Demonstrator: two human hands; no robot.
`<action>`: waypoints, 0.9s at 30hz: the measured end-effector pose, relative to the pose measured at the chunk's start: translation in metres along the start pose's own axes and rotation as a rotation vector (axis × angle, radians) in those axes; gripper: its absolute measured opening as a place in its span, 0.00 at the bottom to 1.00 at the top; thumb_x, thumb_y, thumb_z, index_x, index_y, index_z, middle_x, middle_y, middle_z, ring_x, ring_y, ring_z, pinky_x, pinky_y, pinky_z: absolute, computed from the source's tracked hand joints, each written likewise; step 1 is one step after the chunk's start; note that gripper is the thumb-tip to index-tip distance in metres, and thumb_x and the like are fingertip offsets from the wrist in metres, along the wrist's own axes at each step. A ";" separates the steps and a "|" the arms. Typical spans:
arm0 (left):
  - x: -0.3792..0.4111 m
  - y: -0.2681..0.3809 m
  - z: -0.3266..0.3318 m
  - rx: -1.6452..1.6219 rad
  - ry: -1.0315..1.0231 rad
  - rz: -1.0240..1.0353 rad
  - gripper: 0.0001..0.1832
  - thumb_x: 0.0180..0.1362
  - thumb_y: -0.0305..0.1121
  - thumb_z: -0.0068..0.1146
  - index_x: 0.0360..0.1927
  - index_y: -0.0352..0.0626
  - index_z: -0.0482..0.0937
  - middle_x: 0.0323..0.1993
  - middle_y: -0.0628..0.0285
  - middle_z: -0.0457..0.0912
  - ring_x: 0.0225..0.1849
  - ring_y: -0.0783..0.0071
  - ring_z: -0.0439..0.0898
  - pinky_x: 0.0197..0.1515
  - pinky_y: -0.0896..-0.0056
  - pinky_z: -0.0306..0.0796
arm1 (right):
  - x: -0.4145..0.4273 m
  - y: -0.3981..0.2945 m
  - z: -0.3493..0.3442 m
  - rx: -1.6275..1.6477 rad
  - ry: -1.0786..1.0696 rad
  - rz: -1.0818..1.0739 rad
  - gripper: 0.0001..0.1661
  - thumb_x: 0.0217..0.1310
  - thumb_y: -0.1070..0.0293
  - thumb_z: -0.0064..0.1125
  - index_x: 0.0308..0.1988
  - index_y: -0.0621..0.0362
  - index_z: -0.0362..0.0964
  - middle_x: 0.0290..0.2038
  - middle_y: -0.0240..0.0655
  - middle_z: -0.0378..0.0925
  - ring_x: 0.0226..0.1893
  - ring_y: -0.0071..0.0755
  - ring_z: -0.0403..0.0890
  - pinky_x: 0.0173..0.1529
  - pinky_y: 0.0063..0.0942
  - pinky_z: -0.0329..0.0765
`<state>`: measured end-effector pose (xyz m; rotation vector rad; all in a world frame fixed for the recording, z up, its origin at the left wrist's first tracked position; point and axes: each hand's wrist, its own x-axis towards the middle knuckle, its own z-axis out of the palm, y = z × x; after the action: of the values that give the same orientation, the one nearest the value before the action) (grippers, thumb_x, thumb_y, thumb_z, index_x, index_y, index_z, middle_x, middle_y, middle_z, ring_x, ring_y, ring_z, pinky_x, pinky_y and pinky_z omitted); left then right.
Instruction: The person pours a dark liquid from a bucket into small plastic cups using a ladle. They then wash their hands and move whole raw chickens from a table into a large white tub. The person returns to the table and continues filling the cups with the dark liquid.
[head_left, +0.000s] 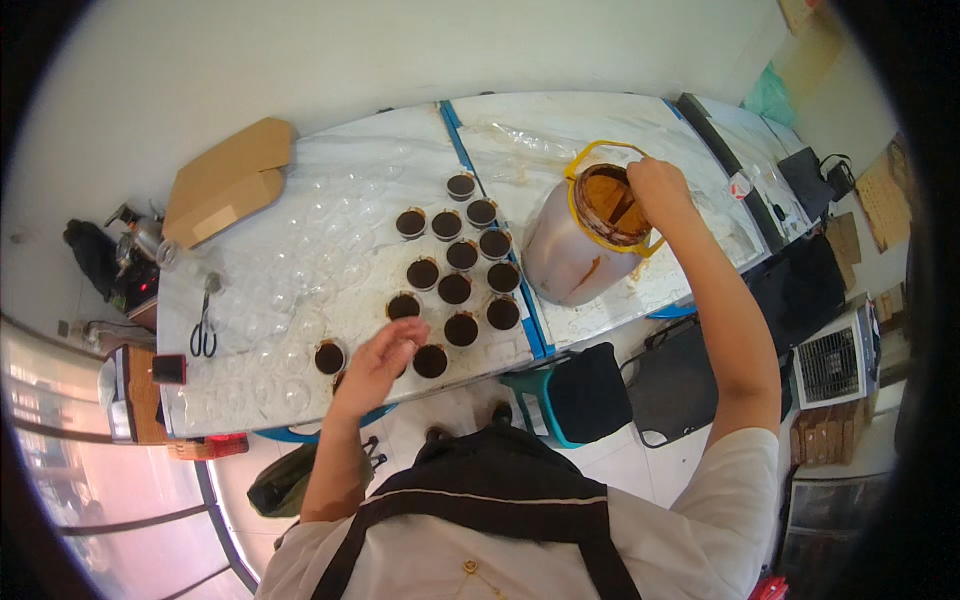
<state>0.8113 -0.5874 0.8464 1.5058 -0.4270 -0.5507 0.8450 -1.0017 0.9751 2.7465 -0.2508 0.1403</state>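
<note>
My right hand (661, 193) is closed at the mouth of a large translucent plastic jug (566, 251) with a yellow carrying handle (609, 144). From under its fingers a dark, narrow utensil (621, 208) reaches into the jug; its grip is hidden. Brown paste or residue coats the jug's inside and rim. My left hand (386, 356), slightly blurred, is over the front cups with fingers bent, and I cannot tell whether it holds anything. Around it stand several small clear cups with dark brown contents (454, 288). The hand partly hides one filled cup (403, 306).
Many clear plastic cups or lids (300, 262) cover the table's left half. Scissors (203, 330), a phone (169, 369) and a cardboard piece (225, 180) lie there. Blue tape (531, 322) marks a table seam. A teal stool with a black seat (589, 394) stands below the front edge.
</note>
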 end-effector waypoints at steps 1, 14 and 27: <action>0.005 -0.003 0.002 0.003 -0.063 0.006 0.17 0.62 0.28 0.45 0.54 0.37 0.67 0.47 0.61 0.76 0.48 0.75 0.74 0.50 0.75 0.67 | -0.003 0.000 -0.001 0.134 0.016 -0.027 0.05 0.48 0.72 0.56 0.28 0.60 0.75 0.27 0.45 0.78 0.31 0.44 0.80 0.37 0.34 0.75; 0.096 0.012 -0.023 0.247 0.427 -0.094 0.13 0.62 0.32 0.44 0.46 0.37 0.74 0.41 0.60 0.78 0.42 0.73 0.76 0.45 0.72 0.69 | -0.020 0.031 -0.001 0.675 0.119 -0.182 0.08 0.51 0.70 0.56 0.25 0.62 0.68 0.22 0.45 0.73 0.25 0.49 0.76 0.29 0.38 0.73; 0.198 0.022 0.008 0.649 0.226 0.049 0.10 0.56 0.27 0.52 0.41 0.36 0.78 0.36 0.57 0.81 0.38 0.73 0.78 0.43 0.74 0.70 | -0.003 0.022 0.015 0.497 0.050 -0.399 0.04 0.43 0.73 0.50 0.24 0.57 0.64 0.22 0.39 0.70 0.24 0.39 0.75 0.28 0.34 0.72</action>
<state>0.9687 -0.7102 0.8544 2.1456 -0.4895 -0.1972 0.8389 -1.0270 0.9684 3.2064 0.4006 0.1816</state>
